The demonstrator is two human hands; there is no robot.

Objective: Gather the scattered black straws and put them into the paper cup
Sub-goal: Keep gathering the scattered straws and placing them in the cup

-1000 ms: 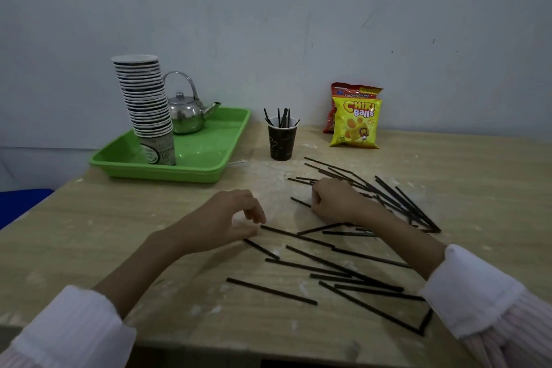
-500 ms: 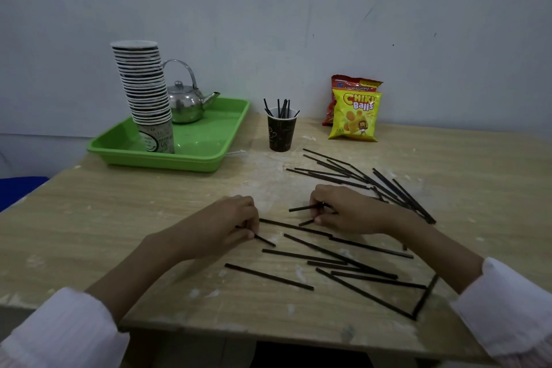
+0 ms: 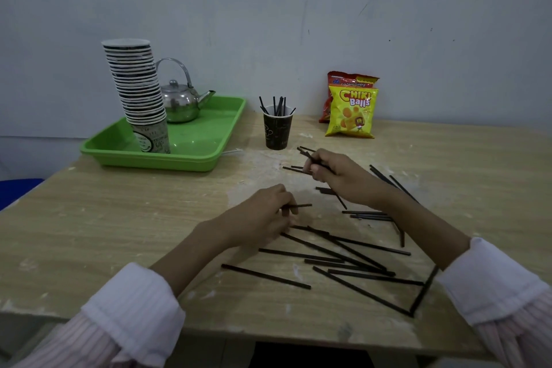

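Pale wood under a bare grey wall is your workspace: the bench point(image 3: 119, 218) carries the paper cup point(image 3: 277, 133) toward the back. It stands upright just beside the green tray point(image 3: 161, 160), with several black straws in it. The scattered straws point(image 3: 343, 254) lie mostly criss-crossed near the front edge, between your forearms, and a few more lie beyond your right wrist.

Your right hand point(image 3: 340, 176) is raised a little short of the cup. Its fingers point(image 3: 315, 172) are curled round a small bundle point(image 3: 304, 153) whose ends poke out toward the cup. Your left hand point(image 3: 260, 218) sits low over the bench, thumb and fingertips pinching one straw point(image 3: 301, 205) whose tip shows to the right.

You seem to be mid-gathering, with a drop-in close.

- Pass the left hand's straw into the bundle so one hand makes the trip.
- Tap the lower ends level on the bench first; ragged ends will likely catch the rim.
- Bring the bundle upright over the cup and lower it into the gap between the straws leaning there.
- The cup is probably light, so don't push sideways; steady it with your free hand if it rocks.
- For the overlapping pile, lift the top straws first, or the ones beneath may roll off the front edge.
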